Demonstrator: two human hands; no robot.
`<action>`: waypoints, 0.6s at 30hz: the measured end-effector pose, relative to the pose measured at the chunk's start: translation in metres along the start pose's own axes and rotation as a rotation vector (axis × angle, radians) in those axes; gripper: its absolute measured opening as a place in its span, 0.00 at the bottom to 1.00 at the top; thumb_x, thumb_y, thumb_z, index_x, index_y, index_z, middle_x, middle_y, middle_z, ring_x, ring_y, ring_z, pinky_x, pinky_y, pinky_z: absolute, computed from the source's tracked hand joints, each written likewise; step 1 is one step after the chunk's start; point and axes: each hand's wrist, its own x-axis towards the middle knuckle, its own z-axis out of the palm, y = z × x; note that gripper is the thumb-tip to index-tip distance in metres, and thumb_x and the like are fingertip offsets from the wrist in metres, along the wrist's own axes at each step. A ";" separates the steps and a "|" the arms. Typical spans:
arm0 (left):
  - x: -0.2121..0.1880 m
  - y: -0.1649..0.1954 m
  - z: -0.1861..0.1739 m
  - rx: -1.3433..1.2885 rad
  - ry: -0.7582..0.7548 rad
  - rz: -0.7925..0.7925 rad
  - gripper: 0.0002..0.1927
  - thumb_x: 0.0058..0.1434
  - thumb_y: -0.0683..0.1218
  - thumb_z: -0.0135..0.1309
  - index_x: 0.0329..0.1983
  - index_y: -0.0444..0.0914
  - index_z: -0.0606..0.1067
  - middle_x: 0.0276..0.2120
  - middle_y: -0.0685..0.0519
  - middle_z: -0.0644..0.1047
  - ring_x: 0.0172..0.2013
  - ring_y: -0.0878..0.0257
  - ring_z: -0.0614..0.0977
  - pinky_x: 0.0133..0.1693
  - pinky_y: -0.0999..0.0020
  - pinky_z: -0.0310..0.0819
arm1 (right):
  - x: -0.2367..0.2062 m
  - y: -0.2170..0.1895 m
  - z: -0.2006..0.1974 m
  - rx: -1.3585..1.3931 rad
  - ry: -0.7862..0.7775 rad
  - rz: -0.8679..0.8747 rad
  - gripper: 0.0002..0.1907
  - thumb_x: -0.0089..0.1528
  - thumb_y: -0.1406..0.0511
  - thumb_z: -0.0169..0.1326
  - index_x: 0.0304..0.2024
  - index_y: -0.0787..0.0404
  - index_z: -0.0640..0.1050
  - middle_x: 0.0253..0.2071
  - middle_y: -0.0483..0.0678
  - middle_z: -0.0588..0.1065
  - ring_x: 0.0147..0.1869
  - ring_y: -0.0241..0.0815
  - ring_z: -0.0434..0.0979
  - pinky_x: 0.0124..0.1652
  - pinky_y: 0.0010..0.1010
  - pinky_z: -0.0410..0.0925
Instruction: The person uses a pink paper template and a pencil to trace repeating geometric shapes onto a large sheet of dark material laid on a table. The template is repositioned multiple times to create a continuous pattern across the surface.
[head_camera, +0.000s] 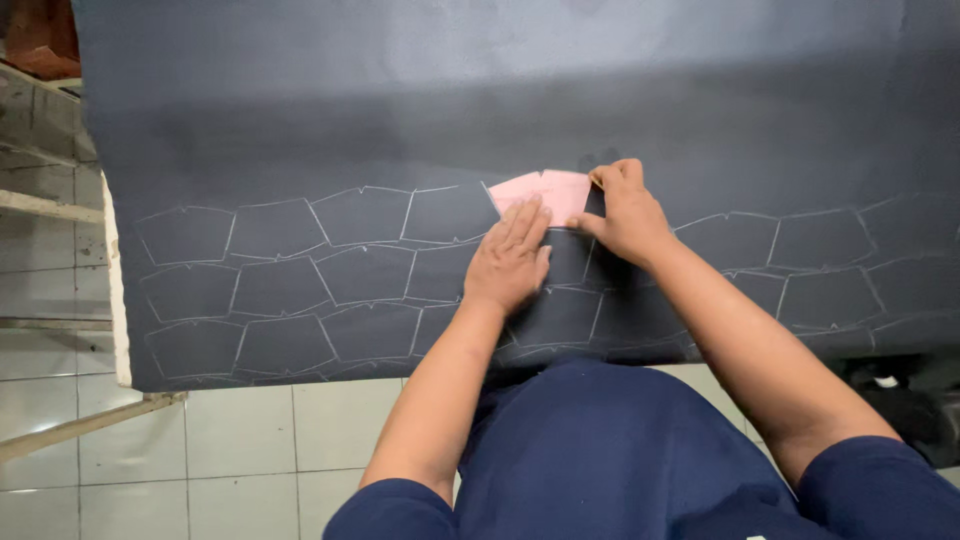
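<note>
- Head view: dark cloth (400, 110) lies spread over a table, covering it nearly from edge to edge and hanging a little over the near side.
- Chalk outlines (290, 270) of one repeated shape run in three rows across the near part of the cloth, left and right of the hands.
- Pink template (545, 192) lies flat on the cloth at the top row of outlines, just right of the last outline drawn on that side.
- Left hand (510, 262) rests flat and unclenched, fingers stretched, its fingertips pressing on the near edge of the template; the palm lies on the cloth below the template.
- Right hand (625, 210) sits at the right edge of the template, touching it, fingers curled together at that edge; whether they pinch a piece of chalk I cannot tell, as nothing shows between them.
- Both forearms reach toward the template from the near side, out of dark blue sleeves (870, 485).
- White table edge (118, 300) shows left of the cloth, well away from the template.
- Pale tiled floor (240, 450) lies below the cloth's near edge, on the left.
- A wooden bar (70, 430) crosses the tiles on the far left, well apart from the template.
</note>
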 end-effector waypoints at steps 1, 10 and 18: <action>0.000 0.001 -0.003 -0.017 -0.007 -0.014 0.31 0.66 0.53 0.53 0.71 0.40 0.64 0.73 0.47 0.61 0.73 0.51 0.62 0.71 0.58 0.55 | 0.003 0.001 -0.001 0.008 -0.008 -0.005 0.34 0.49 0.56 0.71 0.50 0.65 0.72 0.53 0.60 0.67 0.51 0.62 0.74 0.46 0.46 0.69; 0.005 0.020 -0.015 -0.032 0.059 -0.131 0.45 0.59 0.57 0.58 0.75 0.36 0.56 0.74 0.43 0.54 0.74 0.45 0.54 0.71 0.54 0.49 | -0.009 0.061 -0.035 0.906 -0.063 0.218 0.07 0.65 0.67 0.56 0.39 0.62 0.71 0.38 0.53 0.78 0.40 0.39 0.82 0.41 0.30 0.73; 0.014 0.032 -0.019 0.014 -0.002 -0.156 0.41 0.59 0.58 0.59 0.72 0.37 0.62 0.73 0.44 0.59 0.73 0.47 0.57 0.71 0.55 0.50 | -0.056 0.132 -0.078 0.753 0.086 0.150 0.09 0.63 0.69 0.63 0.41 0.67 0.77 0.51 0.51 0.80 0.49 0.34 0.79 0.51 0.26 0.73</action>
